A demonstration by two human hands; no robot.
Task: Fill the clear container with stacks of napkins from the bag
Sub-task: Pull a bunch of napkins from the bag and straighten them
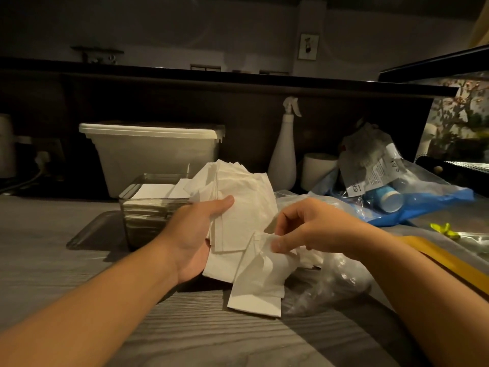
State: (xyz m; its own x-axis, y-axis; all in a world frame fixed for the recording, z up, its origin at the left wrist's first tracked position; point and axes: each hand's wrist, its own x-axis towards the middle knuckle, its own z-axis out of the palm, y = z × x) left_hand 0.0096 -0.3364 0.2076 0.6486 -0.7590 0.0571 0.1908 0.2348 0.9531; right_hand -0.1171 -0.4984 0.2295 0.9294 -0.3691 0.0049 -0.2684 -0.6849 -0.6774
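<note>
Bare forearms reach in from both bottom corners over a grey wood-grain tabletop (185, 335). Right hand (312, 226): thumb and curled fingers pinch the top edge of loose creased white napkins (260, 282), which hang down with the lower edge on the tabletop. Crinkled clear plastic bag (333, 282) lies under the right wrist, touching those napkins.

Left hand (195, 234): palm faces right, thumb laid across the front of a thick fanned stack of white paper napkins (238, 192), fingers hidden behind it. Stack is held tilted, off the table, just right of the clear rectangular plastic container (143, 215). Container sits on a dark flat tray (90, 231); layers of flat folded napkins (156, 193) show through its wall, top sheet near the rim.

Behind the container: translucent white lidded plastic bin (158, 154). Right of it: white cone-shaped spray bottle (283, 157), then a white cylindrical cup (317, 168).

Far right: blue plastic bag (444, 200) flat on the counter, blue-and-white capped bottle (390, 200) on its side, and a crumpled clear packet with a black-printed label (370, 165). Print is too small to read.
</note>
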